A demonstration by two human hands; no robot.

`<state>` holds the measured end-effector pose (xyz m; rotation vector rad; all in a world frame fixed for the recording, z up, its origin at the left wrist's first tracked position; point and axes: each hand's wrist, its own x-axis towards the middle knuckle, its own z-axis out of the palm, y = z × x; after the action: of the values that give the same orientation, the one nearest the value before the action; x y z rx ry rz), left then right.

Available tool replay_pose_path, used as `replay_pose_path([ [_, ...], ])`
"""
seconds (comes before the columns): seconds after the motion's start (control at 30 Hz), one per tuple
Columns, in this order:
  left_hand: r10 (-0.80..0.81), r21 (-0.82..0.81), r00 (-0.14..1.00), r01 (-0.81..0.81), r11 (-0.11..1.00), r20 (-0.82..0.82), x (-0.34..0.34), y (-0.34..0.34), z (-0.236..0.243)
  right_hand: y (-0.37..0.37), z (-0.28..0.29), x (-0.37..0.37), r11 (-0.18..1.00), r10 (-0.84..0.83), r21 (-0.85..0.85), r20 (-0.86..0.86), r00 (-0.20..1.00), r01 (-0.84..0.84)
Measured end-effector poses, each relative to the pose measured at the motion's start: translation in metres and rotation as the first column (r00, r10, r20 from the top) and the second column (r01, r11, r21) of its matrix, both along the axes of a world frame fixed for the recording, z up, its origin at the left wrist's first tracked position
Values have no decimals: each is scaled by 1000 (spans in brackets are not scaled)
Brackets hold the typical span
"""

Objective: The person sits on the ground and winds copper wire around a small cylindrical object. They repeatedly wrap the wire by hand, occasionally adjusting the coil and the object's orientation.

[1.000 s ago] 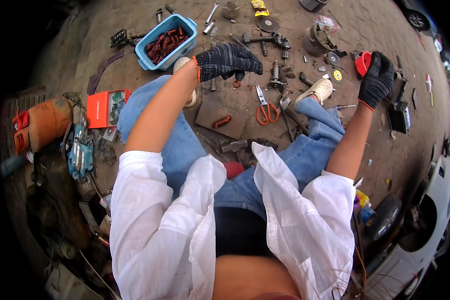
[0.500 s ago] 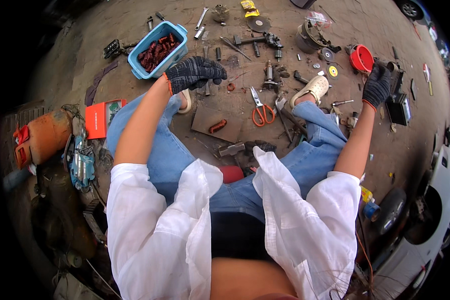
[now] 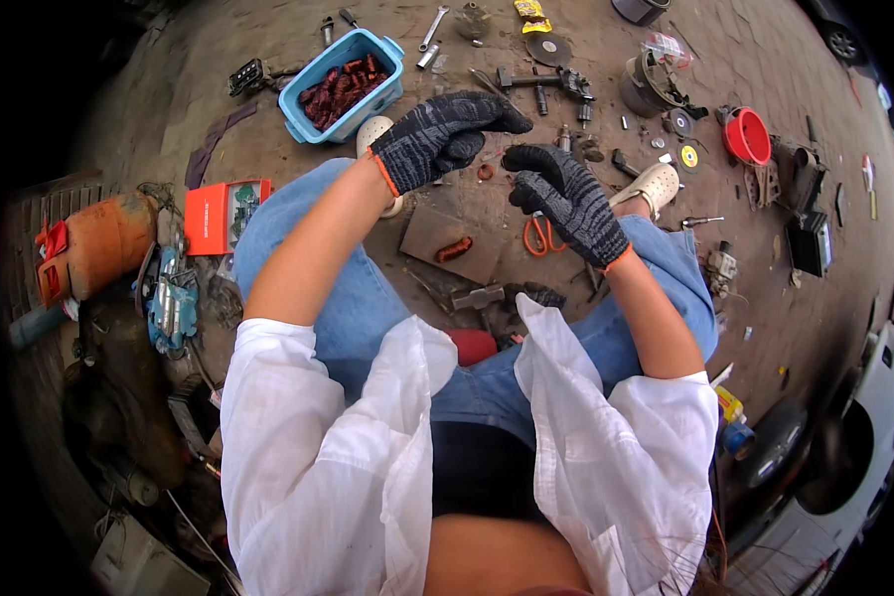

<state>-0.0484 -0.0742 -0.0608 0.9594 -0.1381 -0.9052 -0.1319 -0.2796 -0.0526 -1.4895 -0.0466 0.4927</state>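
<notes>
Both my hands wear dark knit gloves with orange cuffs and meet above my knees. My left hand (image 3: 442, 139) stretches its fingers to the right, with nothing visible in it. My right hand (image 3: 566, 199) curls its fingers just beside the left fingertips; whether a small part sits inside is hidden. Below them on the ground lie orange-handled scissors (image 3: 538, 233), a small red clip on a dark plate (image 3: 454, 248) and a hammer (image 3: 477, 296). I sit in blue jeans and a white shirt.
A blue tub of red parts (image 3: 343, 79) stands beyond my left hand. A red funnel (image 3: 747, 136), wrenches (image 3: 432, 28), a grinding disc (image 3: 548, 48) and several metal parts litter the ground. A red box (image 3: 214, 216) and orange cylinder (image 3: 94, 243) lie left; a white vehicle (image 3: 864, 447) is at the right.
My right hand has swung in from the far right near the red funnel to the middle. My left hand stayed near the blue tub and now meets it.
</notes>
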Motion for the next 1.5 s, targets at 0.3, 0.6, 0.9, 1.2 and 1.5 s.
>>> replay_pose_path([
  [0.3,-129,307,829,-54,950,544,-5,-7,13,4,-10,7,981,169,-96,29,985,-166],
  [0.6,-67,-264,988,29,964,-138,4,2,-5,0,-15,9,1000,-2,-9,-16,1000,2],
  [0.9,0,130,988,-20,991,155,-5,-10,15,2,-20,9,994,-105,-41,17,994,106],
  [1.2,-231,477,508,-431,766,830,-12,-15,-15,5,-19,9,990,-137,32,-87,987,140],
  [1.5,-714,464,-132,-677,572,688,-15,-16,5,-28,-29,24,970,-120,-176,254,960,168],
])
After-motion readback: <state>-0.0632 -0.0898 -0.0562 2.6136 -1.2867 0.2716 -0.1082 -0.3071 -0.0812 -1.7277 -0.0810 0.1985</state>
